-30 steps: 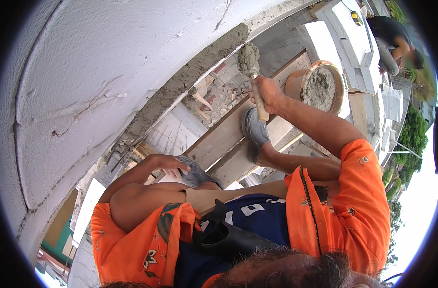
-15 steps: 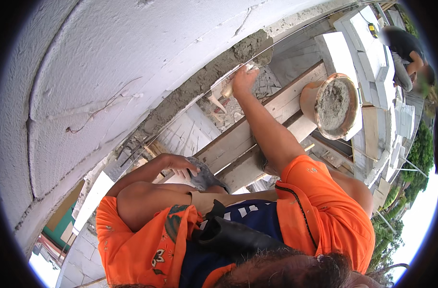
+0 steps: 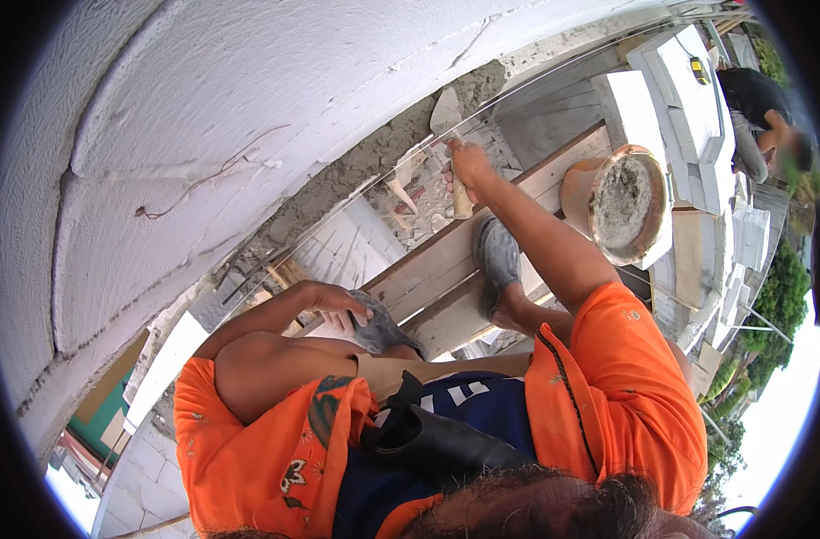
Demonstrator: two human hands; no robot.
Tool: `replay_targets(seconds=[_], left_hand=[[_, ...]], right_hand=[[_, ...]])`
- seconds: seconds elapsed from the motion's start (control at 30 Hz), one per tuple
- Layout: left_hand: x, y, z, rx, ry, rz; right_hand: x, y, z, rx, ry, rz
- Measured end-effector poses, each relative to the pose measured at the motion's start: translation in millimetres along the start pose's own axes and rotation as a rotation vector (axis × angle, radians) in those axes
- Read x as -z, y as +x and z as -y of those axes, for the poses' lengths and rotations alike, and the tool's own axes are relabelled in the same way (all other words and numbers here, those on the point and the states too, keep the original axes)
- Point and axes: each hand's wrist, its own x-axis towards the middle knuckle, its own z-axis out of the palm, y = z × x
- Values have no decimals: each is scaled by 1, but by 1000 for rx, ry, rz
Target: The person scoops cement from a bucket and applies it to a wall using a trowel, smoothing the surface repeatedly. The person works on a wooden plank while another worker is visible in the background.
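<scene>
My right hand grips a trowel by its wooden handle. The trowel's pointed metal blade lies over a bed of grey wet mortar along the wall's ledge. A taut string line runs along the outer side of that bed, close to the blade. My left hand hangs loosely over my bent leg, beside my left dark shoe, its fingers apart and holding nothing. To the right of my right forearm stands a round bucket with grey mortar in it.
A white block wall rises on the left, with a thin wire on it. Wooden planks carry my feet. Rubble lies below them. Stacked white blocks stand at the right, with a tape measure on top and another person beyond.
My right hand has drawn back from the wall, down and to the right. The trowel's blade now shows over the mortar. My right shoe has come into sight. The left hand has stayed put.
</scene>
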Motion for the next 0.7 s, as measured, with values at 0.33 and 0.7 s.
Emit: replay_targets(seconds=[0.33,0.7], left_hand=[[-6,-2,3,-6,-1,-3],[-4,3,8,-8,1,7]], right_hand=[[36,10,37,23,-8,-38],[4,-35,17,153,-721,-9]])
